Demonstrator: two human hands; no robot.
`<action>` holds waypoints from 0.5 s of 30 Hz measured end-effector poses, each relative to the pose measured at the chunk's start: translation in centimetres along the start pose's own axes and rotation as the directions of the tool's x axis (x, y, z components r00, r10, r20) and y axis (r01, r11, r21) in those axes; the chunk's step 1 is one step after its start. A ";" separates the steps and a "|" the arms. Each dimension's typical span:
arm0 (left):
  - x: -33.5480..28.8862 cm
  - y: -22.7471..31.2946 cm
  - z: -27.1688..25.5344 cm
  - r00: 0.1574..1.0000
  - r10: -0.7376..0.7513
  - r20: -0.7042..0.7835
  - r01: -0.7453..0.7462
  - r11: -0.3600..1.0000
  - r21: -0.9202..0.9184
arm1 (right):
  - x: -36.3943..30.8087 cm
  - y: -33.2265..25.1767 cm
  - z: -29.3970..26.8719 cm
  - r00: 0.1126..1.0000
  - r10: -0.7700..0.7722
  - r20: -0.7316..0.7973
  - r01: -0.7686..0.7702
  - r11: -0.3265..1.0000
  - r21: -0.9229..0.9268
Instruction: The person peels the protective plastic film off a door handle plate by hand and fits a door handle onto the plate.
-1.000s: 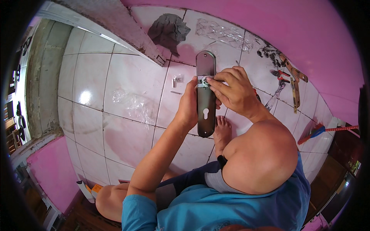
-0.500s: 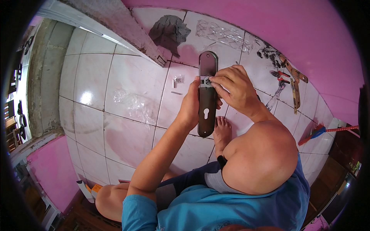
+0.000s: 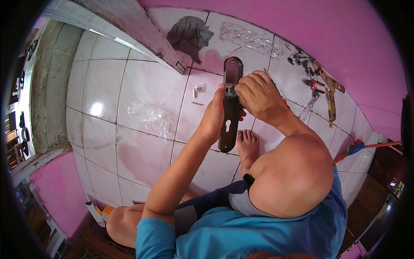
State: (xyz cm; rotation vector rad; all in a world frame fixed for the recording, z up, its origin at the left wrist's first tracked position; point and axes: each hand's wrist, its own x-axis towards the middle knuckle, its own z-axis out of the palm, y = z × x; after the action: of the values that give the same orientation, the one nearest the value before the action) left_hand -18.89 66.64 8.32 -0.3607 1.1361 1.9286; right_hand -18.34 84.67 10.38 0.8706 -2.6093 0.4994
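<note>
A long dark door handle plate [image 3: 230, 114] with rounded ends and a keyhole-shaped cutout stands almost lengthwise in front of me, its back side up. My left hand [image 3: 214, 113] is wrapped round its left edge, thumb on top and fingertips showing at the right. Across the upper part sits a small metal fitting [image 3: 229, 90]. My right hand [image 3: 261, 97] is closed at that fitting, with thumb and fingers pinched together; what lies between the fingertips is hidden.
On the tiled floor lie a small clear packet [image 3: 199, 90], a short metal pin [image 3: 197, 103], crumpled clear plastic [image 3: 146, 116] and a grey cloth [image 3: 189, 34]. Red-handled pliers [image 3: 314, 85] and old brown plates [image 3: 331, 105] lie at the right, near the pink wall [image 3: 345, 47].
The plate has tilted slightly, its lower end shifting left. My right hand has turned a little at the metal fitting, with its fingers curled closer.
</note>
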 end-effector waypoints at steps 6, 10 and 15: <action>-0.2 -0.1 -0.1 0.999 -0.034 -0.038 0.035 0.999 0.014 | 0.2 0.0 1.6 1.000 0.022 -0.001 -0.021 0.990 0.138; 0.1 0.2 -0.3 0.995 0.003 -0.098 0.000 1.000 0.028 | -0.6 -0.5 1.7 0.957 0.269 0.110 -0.290 0.864 0.411; 0.0 1.1 -0.5 0.999 -0.001 -0.054 -0.001 0.999 -0.044 | -0.9 -0.5 0.7 0.918 0.392 0.064 -0.374 0.800 0.469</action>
State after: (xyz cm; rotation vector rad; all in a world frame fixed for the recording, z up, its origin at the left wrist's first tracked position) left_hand -19.86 65.98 8.69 -0.4388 1.1299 1.9569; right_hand -17.51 84.41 9.47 0.4333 -2.6725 1.2976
